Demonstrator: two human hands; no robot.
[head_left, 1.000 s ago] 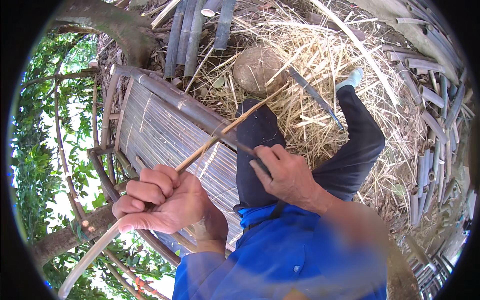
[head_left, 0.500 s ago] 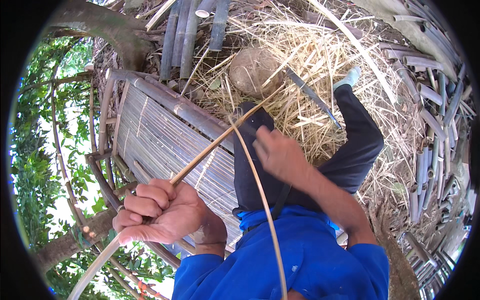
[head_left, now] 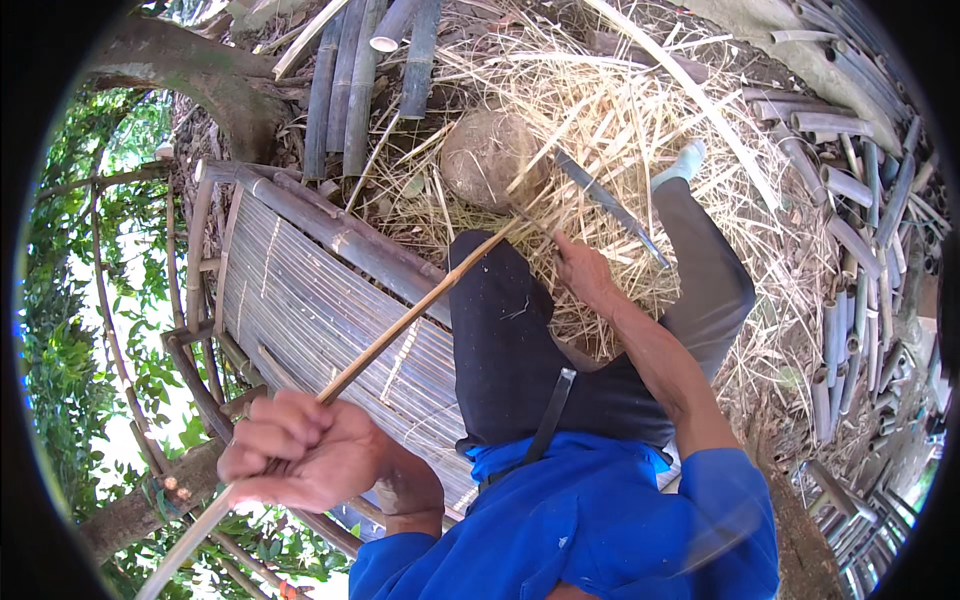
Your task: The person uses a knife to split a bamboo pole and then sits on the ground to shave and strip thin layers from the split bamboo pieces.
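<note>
A long bamboo strip [head_left: 400, 325] is gripped in the left hand [head_left: 300, 450], whose fingers are curled tight around its lower part; the strip slants up across the woven bamboo panel [head_left: 290, 300] to the right hand [head_left: 585, 270]. Its far end is met there (whether those fingers pinch it cannot be told). No containers are seen; split bamboo tubes [head_left: 370, 70] lie beside straw [head_left: 620, 120]

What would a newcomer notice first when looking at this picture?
First, the long thin bamboo strip running diagonally across the middle, clenched low at the left in the left hand and met at its far end by the right hand. Behind it, on the left, lies a flat panel of bamboo slats. A round brown stone sits in the dry yellow straw above.
</note>
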